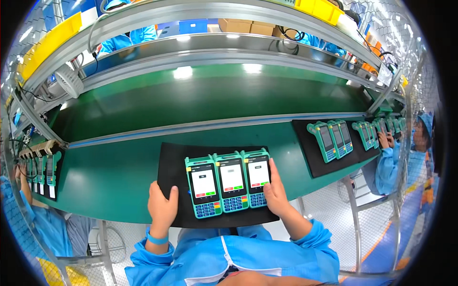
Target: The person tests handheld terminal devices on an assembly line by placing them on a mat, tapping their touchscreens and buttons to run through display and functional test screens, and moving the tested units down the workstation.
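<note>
Three green-cased handheld payment terminals stand side by side on a black mat in front of me. The left terminal, the middle terminal and the right terminal all have lit white screens with a red and a green button, above blue keypads. My right hand grips the right terminal's edge, thumb over its front and fingers along its side. On the mat's left edge, my left hand is open, thumb apart from the fingers, a gap away from the left terminal. It holds nothing.
At the right, more terminals lie on another black mat, near a co-worker's hands. Further terminals stand far left beside another person's arm. Beyond the green bench runs a green conveyor belt below metal rails.
</note>
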Tool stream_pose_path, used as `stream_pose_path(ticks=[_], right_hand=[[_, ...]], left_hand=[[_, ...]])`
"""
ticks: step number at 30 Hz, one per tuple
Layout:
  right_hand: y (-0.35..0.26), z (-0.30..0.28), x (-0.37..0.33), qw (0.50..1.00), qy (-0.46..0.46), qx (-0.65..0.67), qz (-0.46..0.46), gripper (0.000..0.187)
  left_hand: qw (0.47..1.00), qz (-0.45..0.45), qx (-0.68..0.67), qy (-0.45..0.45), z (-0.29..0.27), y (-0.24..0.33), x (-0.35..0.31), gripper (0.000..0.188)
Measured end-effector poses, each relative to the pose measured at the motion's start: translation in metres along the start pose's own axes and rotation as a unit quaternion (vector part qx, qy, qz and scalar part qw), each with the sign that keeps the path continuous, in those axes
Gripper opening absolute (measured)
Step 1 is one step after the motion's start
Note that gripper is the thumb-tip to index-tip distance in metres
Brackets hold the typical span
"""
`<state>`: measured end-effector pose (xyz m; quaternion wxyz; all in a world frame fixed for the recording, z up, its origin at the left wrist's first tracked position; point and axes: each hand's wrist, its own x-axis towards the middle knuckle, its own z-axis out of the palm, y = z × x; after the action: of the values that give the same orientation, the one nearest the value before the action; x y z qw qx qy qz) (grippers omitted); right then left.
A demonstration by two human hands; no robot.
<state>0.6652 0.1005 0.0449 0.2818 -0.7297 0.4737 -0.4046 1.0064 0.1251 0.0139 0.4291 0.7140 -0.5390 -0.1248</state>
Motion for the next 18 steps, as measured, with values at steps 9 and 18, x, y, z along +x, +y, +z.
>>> stream_pose_path(ticks=[9,18], right_hand=[[0.003,-0.010,0.000,0.998,-0.052,-0.041,0.002,0.091],[-0.055,0.048,-0.016,0.888,-0.106,-0.398,-0.204,0.056]], left_hand=[[0.986,-0.021,-0.164,-0.015,0.020,0.013,-0.024,0.048],[0.999,0.028,-0.033,-0.006,0.027,0.019,-0.025,0.061]])
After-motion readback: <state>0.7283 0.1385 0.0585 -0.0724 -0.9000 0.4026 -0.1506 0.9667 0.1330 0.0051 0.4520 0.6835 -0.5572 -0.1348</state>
